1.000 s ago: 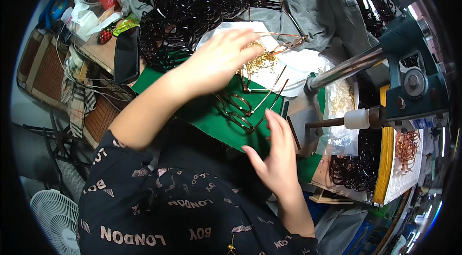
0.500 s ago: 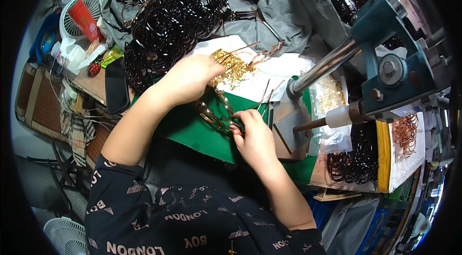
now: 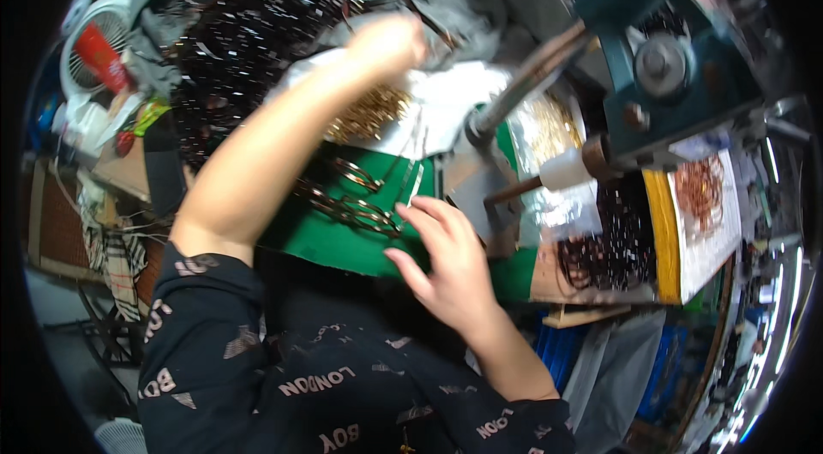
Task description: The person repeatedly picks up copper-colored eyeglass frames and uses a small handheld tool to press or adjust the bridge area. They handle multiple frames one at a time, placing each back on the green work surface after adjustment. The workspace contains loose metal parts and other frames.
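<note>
My left hand point(image 3: 390, 44) is stretched far out over a white sheet point(image 3: 437, 124), beside an eyeglass frame point(image 3: 446, 36) on grey cloth. Motion smears its fingers, so their grip does not show. Below that arm, brown eyeglass frames point(image 3: 351, 212) lie on a green mat point(image 3: 317, 240), and thin temple arms point(image 3: 414, 175) stick up from them. My right hand point(image 3: 450, 270) is just right of these frames, thumb and fingers apart, with nothing in it. A heap of small gold-coloured metal parts point(image 3: 373, 115) sits on the white sheet, partly behind my left forearm.
A green press-like machine point(image 3: 677, 68) with a metal shaft stands at the right. Behind the mat is a large pile of dark frames point(image 3: 249, 42). A clear plastic bag point(image 3: 553, 205), more dark frames point(image 3: 591, 261) and a white fan point(image 3: 107, 25) are around the bench.
My left hand has moved away from the gold parts toward the far frames. My right hand has let go of the eyeglass frames and spread its fingers. The whole view has shifted.
</note>
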{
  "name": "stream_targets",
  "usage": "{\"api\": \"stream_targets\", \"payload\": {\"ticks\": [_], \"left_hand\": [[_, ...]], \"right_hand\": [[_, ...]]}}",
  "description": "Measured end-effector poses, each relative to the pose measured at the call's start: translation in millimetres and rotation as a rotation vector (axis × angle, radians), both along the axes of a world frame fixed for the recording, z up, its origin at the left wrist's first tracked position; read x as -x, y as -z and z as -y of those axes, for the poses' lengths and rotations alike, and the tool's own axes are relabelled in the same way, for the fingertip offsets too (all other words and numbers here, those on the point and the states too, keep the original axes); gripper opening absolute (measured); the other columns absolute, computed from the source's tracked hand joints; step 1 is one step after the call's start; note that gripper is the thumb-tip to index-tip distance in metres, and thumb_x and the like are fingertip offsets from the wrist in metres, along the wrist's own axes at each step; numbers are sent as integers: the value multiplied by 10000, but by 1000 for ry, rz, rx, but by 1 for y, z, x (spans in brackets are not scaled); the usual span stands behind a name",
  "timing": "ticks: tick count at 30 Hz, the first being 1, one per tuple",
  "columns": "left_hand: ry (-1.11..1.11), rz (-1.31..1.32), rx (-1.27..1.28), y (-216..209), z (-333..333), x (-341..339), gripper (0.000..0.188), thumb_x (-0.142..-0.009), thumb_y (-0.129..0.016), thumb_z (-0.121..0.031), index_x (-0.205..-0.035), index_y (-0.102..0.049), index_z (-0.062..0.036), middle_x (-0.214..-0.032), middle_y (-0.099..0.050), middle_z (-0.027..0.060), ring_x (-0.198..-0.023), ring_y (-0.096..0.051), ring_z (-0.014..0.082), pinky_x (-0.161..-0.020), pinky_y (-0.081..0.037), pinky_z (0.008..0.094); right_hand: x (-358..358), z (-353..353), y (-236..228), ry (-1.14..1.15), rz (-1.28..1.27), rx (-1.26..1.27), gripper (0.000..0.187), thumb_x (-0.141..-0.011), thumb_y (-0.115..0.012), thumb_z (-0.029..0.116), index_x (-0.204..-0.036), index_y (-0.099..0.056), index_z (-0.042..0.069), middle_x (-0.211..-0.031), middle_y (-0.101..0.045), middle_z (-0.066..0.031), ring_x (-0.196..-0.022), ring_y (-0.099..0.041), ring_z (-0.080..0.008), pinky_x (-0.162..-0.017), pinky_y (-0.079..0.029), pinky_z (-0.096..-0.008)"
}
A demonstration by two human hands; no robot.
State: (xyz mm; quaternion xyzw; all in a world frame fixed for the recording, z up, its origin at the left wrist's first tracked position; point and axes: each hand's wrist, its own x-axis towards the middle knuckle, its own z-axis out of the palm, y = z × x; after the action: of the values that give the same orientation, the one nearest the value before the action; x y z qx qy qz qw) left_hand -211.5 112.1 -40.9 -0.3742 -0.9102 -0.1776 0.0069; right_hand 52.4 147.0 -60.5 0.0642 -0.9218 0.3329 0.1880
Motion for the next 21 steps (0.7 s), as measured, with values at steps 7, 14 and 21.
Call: {"api": "stream_targets", "payload": {"ticks": [7, 14, 21], "left_hand": [[396, 966, -1413, -60, 87, -47, 341, -883, -526, -277, -1040, -478, 22, -838, -552, 66, -490, -426, 96, -476, -365, 193], [437, 938, -1349, -28, 133, -134, 668, -881, -505, -174, -1337, -122, 129, -895, -442, 47, -510, -349, 43, -522, -273, 202], [274, 817, -1327, -14, 124, -165, 806, -803, -624, -228, -1355, -123, 79, -823, -462, 72, -470, -334, 43, -429, -254, 163]], "right_hand": [[-112, -99, 31, 675, 303, 507, 86, -796, -622, 6, -878, -600, 4, -767, -584, -13, -678, -539, -62, -628, -438, -199], [-81, -110, 44, 620, 443, 279, 78, -787, -631, 60, -837, -597, 11, -713, -585, -63, -601, -534, -115, -577, -441, -243], [-75, -105, 47, 571, 354, -116, 88, -781, -629, 82, -779, -569, 17, -685, -573, -95, -593, -551, -195, -579, -454, -301]]}}
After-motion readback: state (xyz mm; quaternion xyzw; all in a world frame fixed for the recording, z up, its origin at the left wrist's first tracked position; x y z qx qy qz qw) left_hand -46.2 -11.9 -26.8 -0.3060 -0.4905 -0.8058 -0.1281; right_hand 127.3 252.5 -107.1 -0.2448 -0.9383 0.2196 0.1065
